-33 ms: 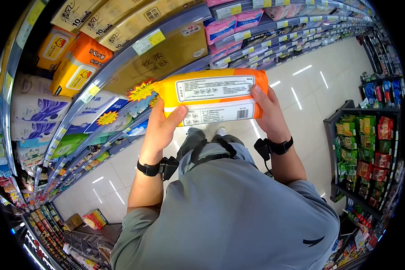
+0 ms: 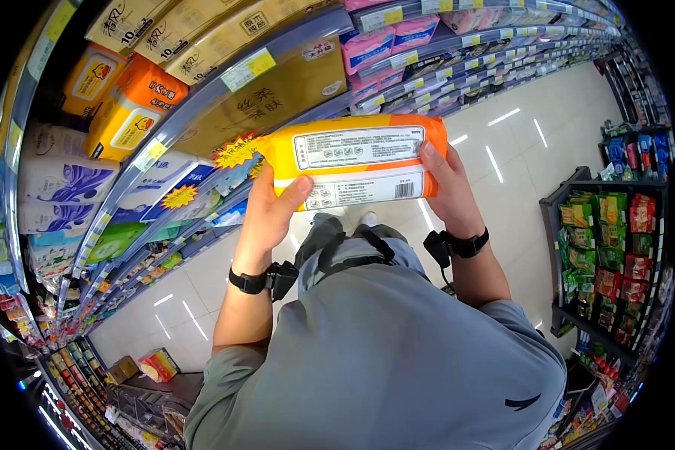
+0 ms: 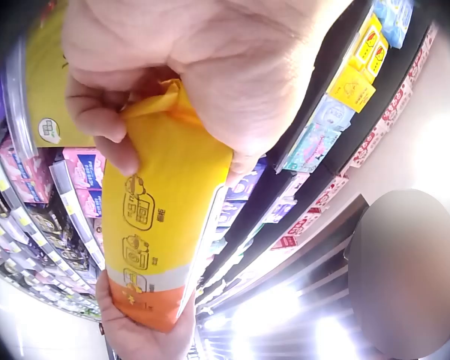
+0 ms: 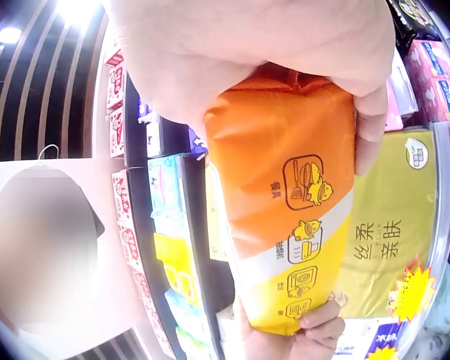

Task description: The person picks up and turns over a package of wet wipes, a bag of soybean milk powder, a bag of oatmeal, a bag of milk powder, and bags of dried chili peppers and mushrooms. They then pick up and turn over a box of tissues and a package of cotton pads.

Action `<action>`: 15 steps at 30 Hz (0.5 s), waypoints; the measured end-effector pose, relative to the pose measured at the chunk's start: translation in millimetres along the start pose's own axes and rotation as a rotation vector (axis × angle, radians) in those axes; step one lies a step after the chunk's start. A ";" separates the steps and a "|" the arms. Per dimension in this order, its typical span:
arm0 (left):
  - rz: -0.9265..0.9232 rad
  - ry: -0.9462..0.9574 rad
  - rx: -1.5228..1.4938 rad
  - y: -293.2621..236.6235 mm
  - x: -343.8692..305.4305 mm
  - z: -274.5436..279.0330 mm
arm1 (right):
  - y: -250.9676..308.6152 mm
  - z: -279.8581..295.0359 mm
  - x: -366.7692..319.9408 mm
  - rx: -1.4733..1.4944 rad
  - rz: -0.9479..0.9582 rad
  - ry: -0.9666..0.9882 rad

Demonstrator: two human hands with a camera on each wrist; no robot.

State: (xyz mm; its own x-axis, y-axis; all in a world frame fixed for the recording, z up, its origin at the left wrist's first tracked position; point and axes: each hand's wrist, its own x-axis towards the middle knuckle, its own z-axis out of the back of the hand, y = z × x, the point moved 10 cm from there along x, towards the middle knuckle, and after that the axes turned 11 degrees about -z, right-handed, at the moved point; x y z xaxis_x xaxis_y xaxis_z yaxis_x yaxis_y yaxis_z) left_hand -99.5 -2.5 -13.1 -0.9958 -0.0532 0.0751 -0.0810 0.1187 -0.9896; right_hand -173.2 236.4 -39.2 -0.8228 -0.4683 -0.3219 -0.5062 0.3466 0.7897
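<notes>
A soft yellow and orange pack of wipes [image 2: 360,161] is held up in front of the chest between both hands, its printed back and barcode facing up in the head view. My left hand [image 2: 274,206] grips the yellow end, thumb on the printed face and fingers behind it. At the orange end my right hand [image 2: 451,187] holds on, its thumb over the corner. The left wrist view shows the yellow side of the pack [image 3: 165,202] with small black drawings. In the right wrist view, duck pictures line the orange side of the pack [image 4: 292,172].
Close on the left, shelves carry tissue packs [image 2: 202,45] and similar orange duck packs [image 2: 135,109]. A gold carton [image 2: 262,97] sits just beyond the held pack. Snack bags [image 2: 607,247] hang on a dark rack to the right. Pale tiled floor [image 2: 502,202] lies between.
</notes>
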 end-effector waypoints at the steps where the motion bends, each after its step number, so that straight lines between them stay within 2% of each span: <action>1: -0.011 -0.004 0.018 -0.1 -0.2 1.3 | 0.0 0.7 0.7 -0.001 0.005 -0.004; 15: -0.030 -0.030 0.076 -12.5 -3.0 -2.8 | -0.7 2.1 -6.2 0.019 0.017 0.016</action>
State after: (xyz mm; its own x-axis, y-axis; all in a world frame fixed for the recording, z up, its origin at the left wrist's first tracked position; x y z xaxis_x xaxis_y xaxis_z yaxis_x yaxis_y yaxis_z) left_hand -95.6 -1.0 -0.6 -0.9910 -0.0858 0.1022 -0.1060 0.0407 -0.9935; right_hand -168.3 240.8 -38.9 -0.8273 -0.4751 -0.2997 -0.4969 0.3703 0.7848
